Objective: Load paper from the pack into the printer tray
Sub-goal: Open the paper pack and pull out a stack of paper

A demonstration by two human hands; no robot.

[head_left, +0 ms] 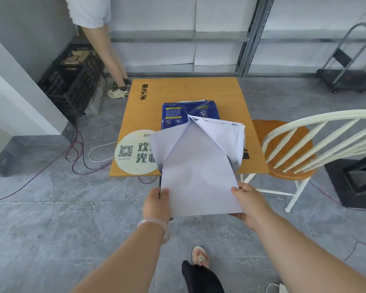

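Observation:
A blue paper pack (178,114) lies on the small wooden table (178,89), its white inner wrapper (226,134) torn open and flared toward me. A stack of white paper (199,178) sticks out of the open end past the table's near edge. My left hand (156,205) grips the stack's near left edge. My right hand (249,203) grips its near right corner, thumb on top. No printer or tray is clearly in view.
A round QR-code sticker (133,152) sits on the table's near left corner. A white-backed wooden chair (294,149) stands right of the table. Another person (106,49) stands at the far left by black crates (72,81). Cables (80,153) trail on the floor. A trolley (347,77) is far right.

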